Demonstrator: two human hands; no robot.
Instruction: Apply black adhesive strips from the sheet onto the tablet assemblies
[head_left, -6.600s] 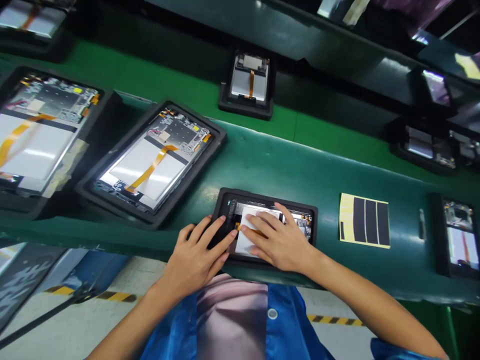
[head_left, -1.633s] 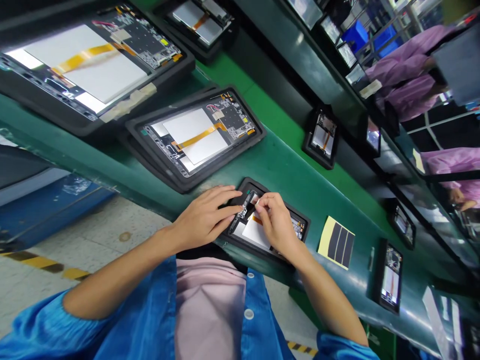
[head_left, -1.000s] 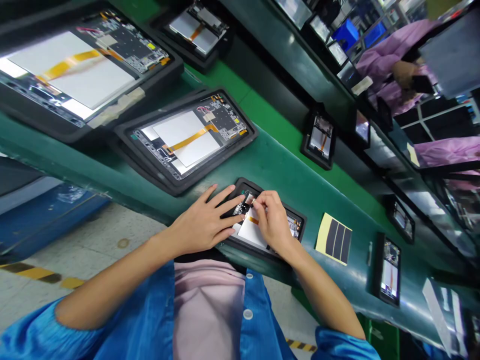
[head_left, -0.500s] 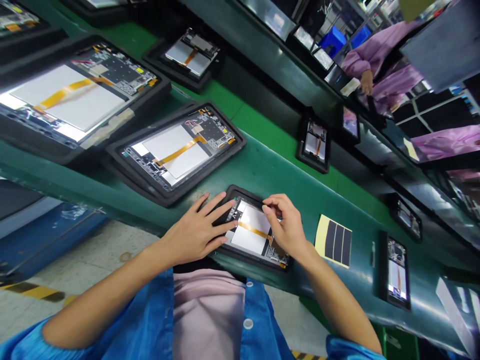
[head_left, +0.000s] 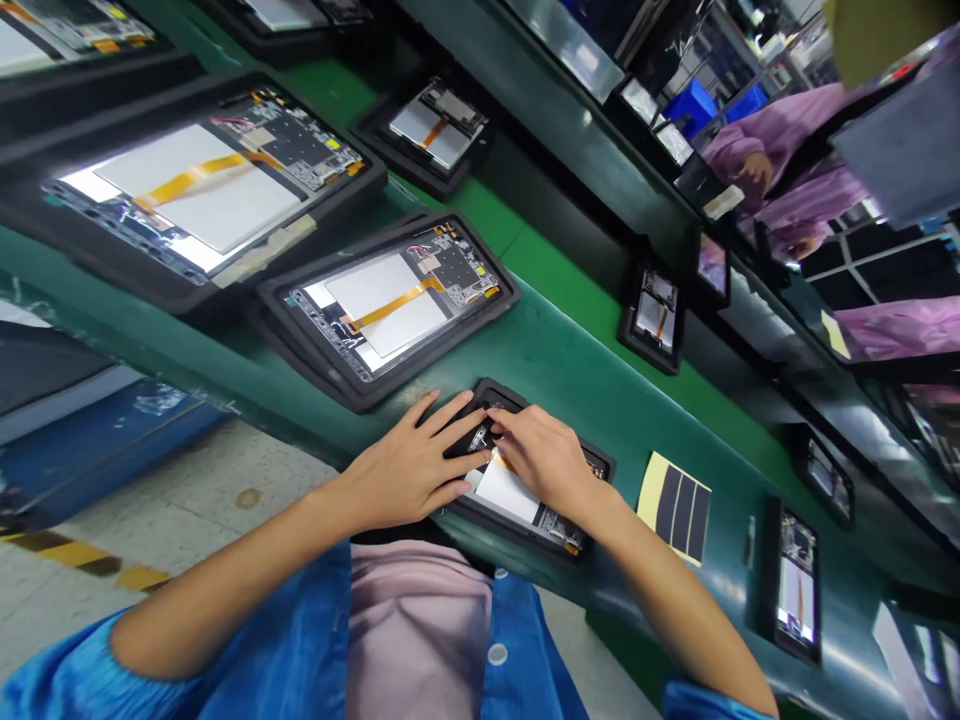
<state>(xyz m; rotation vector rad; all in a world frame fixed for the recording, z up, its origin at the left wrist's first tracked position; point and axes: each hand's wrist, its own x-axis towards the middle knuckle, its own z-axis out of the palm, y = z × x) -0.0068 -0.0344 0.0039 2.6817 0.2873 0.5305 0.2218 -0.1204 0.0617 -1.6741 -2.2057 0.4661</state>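
An opened tablet [head_left: 506, 492] in a black foam tray lies in front of me, its white battery and part of an orange ribbon cable showing. My left hand [head_left: 409, 462] rests with spread fingers over the tablet's left end. Over the same end is my right hand [head_left: 546, 455], thumb and fingertips pinched together close to the left fingers. Whatever that pinch holds is too small to make out. Right of the tablet lies a yellow backing sheet [head_left: 679, 508] carrying several black adhesive strips.
Another opened tablet [head_left: 390, 305] in its tray sits just beyond my left hand, and a larger one [head_left: 217, 190] farther left. A green conveyor belt [head_left: 536, 240] with more tablets runs behind the bench. Across it is a person in pink sleeves [head_left: 787, 120].
My right hand has moved left across the tablet, from its far right side to its left end, fingers still pinched. The left hand stays spread there. The view has shifted slightly.
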